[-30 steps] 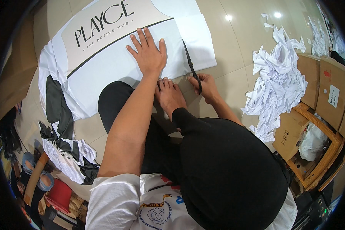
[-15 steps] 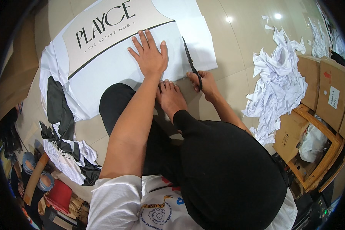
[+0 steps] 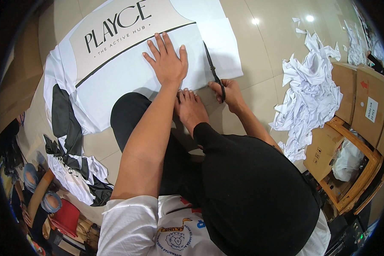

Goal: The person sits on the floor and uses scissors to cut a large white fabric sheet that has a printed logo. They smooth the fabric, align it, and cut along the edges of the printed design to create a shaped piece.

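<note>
As half a second earlier, the spread left hand [image 3: 168,65] lies flat on upper-centre fabric [image 3: 119,81] while the right hand [image 3: 231,94] grips scissors [image 3: 213,69].

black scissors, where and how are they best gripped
Probably by the handles of the black scissors, coming from the near right, as the right hand does: they lie toward the person, while the narrow blades point away across the white fabric.

I look steeply down from one head-worn wide camera, the knees [image 3: 260,183] near below, the floor [image 3: 260,51] beyond.
</note>
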The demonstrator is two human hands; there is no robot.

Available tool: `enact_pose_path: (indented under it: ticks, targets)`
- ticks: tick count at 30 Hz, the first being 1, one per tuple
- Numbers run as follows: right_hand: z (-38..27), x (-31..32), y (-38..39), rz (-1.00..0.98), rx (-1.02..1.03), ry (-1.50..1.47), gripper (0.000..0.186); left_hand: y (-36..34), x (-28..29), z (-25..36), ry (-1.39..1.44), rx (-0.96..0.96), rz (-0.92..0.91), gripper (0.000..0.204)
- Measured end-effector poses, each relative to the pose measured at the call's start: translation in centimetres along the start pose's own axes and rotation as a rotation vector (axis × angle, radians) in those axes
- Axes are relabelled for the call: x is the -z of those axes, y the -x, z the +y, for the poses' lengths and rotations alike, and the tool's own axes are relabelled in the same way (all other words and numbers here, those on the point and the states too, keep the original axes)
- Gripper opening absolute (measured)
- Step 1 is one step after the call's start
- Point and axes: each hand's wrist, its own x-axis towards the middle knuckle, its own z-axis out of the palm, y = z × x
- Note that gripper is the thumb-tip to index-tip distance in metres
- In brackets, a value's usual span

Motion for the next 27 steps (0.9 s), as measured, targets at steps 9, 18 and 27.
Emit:
enact_pose_path:
  ticks: [9,18,27]
  targets:
    - [-2.0,-0.2,-0.9,-0.011,0.027,-0.031,0.04,0.0,0.0,0.0,-0.007,-0.002,0.0,0.083]
    - [-2.6,-0.5,-1.5,-0.003,0.055,-0.028,0.038,0.0,0.0,0.1,0.007,-0.011,0.027,0.082]
    - [-2.1,-0.3,-1.7,-0.015,0.076,-0.014,0.036,0.0,-0.2,-0.1,-0.001,-0.014,0.029,0.082]
